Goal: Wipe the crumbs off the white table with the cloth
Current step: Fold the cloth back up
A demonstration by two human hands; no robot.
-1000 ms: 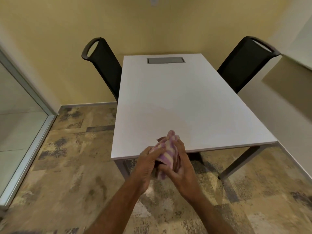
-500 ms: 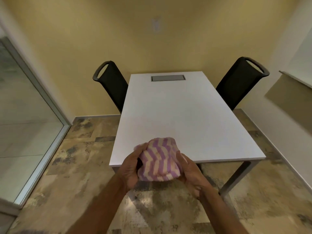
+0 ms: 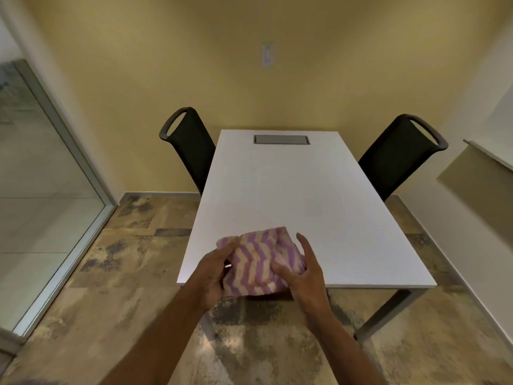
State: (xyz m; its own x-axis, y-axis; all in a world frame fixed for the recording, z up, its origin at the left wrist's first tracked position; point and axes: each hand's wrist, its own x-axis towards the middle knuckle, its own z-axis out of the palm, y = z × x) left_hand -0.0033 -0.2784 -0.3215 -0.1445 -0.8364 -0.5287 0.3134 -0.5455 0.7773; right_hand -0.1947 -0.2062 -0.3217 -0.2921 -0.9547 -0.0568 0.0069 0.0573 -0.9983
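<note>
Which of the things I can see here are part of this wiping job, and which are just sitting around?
Part of the job:
white table
striped cloth, held by the left hand and right hand

Just there:
left black chair
right black chair
grey hatch in the tabletop
glass door

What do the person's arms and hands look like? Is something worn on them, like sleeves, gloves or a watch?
Both forearms are bare as far as the picture shows: no sleeves are visible. The left hand and the right hand wear no gloves. No watch, bracelet or ring can be seen on the wrists or fingers.
</note>
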